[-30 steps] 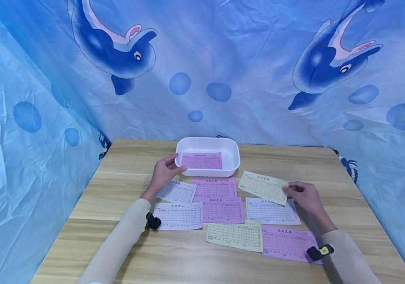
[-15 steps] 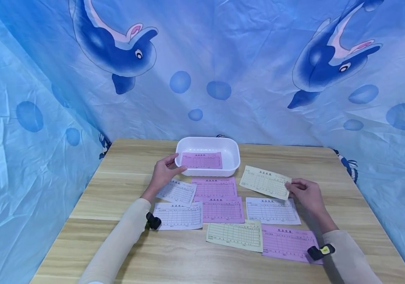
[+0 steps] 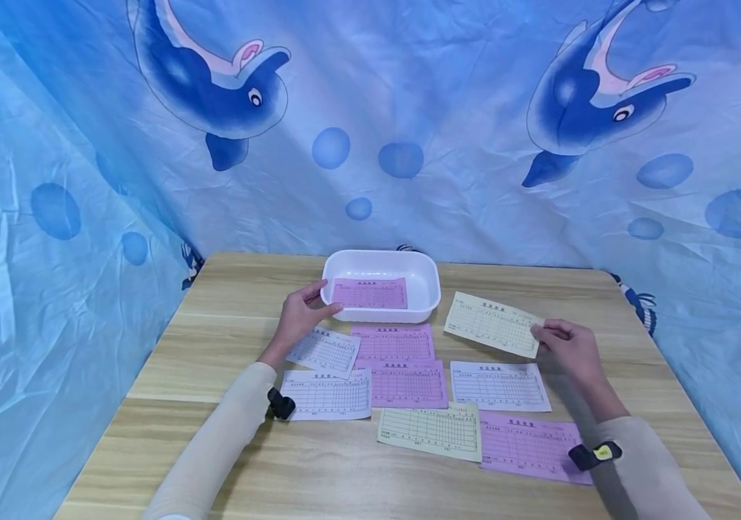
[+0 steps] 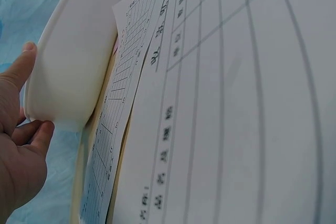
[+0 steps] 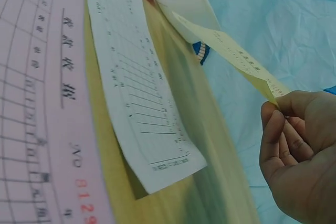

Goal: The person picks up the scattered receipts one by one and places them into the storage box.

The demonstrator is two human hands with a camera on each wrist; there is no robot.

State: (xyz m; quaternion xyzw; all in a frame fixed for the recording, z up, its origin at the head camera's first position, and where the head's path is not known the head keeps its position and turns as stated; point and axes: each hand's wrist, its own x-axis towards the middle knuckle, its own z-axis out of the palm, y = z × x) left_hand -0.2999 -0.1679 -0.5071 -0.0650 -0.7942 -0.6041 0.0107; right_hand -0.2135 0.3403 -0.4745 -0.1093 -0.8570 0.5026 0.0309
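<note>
My right hand (image 3: 568,352) pinches a pale yellow receipt slip (image 3: 492,323) by its right edge, between thumb and fingertips. In the right wrist view the slip (image 5: 236,56) bends slightly, raised off the table. At the back centre is a white plastic tray (image 3: 422,282) with a pink receipt slip (image 3: 370,294) in it. My left hand (image 3: 301,318) holds the tray's front left corner, thumb along the front and fingers at the left end. The left wrist view shows that hand (image 4: 21,150) against the tray's outer wall (image 4: 79,45).
Before the tray lie white slips (image 3: 325,396), partly overlapping pink slips (image 3: 406,384) and a yellow slip (image 3: 432,432). Farther right are a white slip (image 3: 499,386) and a pink slip (image 3: 533,448). A blue dolphin-print curtain (image 3: 396,108) hangs behind the wooden table (image 3: 227,289).
My right hand has lifted the yellow slip up and a little rightward, away from the white slip beneath it. The left hand stays at the tray.
</note>
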